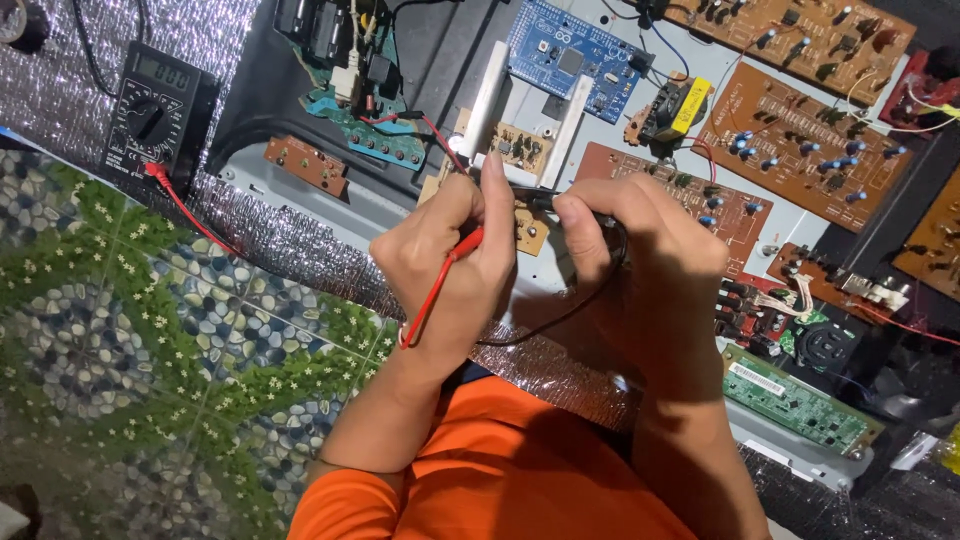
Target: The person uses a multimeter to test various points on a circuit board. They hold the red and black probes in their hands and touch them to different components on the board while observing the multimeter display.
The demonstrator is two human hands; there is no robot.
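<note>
My left hand [455, 260] grips a red test probe [462, 247], its red lead looping down past my wrist. My right hand [640, 255] pinches a black test probe [540, 200], whose black lead [560, 315] curves under both hands. Both probe tips meet over a small tan circuit board [520, 150] lying on a grey metal chassis [300, 195]. A black digital multimeter [155, 110] sits at the upper left, with a red lead [195, 220] running from it toward my hands.
Several brown circuit boards [800, 140] cover the chassis at the right, with a blue board [575, 55] at the top and a green one [795, 400] at lower right. Silver foil matting [290, 240] edges the chassis. Patterned pebble-print flooring [150, 330] fills the left.
</note>
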